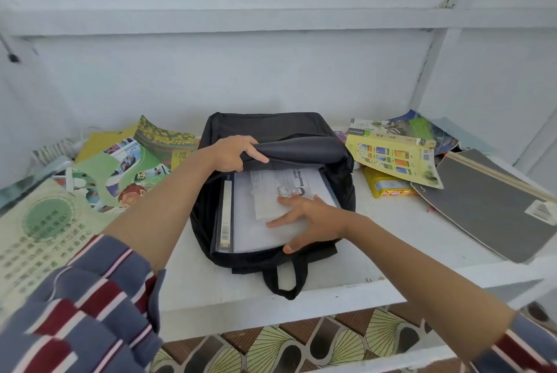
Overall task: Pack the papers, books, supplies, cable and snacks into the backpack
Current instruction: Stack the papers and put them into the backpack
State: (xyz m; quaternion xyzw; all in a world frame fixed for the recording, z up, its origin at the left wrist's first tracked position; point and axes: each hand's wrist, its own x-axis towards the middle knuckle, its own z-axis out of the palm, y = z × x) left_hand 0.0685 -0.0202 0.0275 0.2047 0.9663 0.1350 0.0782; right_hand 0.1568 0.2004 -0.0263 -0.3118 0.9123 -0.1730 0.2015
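— Where's everything?
— Left hand [232, 155], grip clamped on the flap [301, 146] of the backpack [271, 124]; papers [259, 237] inside, under the right hand [316, 219], fingers [280, 222] apart, flat.
— Risk?
— If the flap slips, it may drop and crumple the sheets.

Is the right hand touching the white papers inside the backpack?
Touching. The head view shows the right hand with fingers spread flat on the white papers inside the backpack.
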